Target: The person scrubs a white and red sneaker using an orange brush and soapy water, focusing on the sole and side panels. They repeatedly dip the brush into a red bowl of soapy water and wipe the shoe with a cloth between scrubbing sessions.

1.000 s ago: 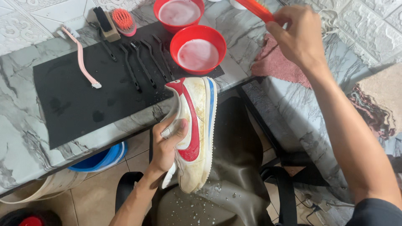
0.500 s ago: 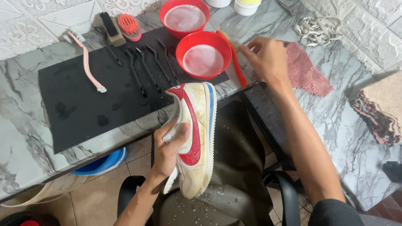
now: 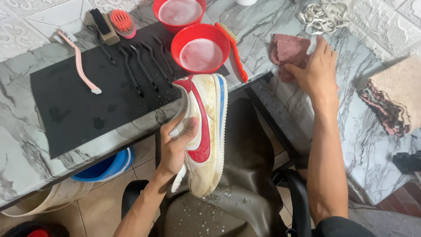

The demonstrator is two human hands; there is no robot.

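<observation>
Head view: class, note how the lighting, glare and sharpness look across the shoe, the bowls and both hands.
Head view: soft, even light; the shoe in the left hand is sharp; pale sheen on the liquid in the near red bowl; the right hand on the pink cloth looks slightly soft; faint shadows only.

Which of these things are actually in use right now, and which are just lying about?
In use:
left hand gripping the sneaker
right hand on the pink cloth

Lying about:
orange brush
two red bowls
black brushes
pink brush

Glossy marble table (image 3: 272, 30), matt black mat (image 3: 79, 101)
</observation>
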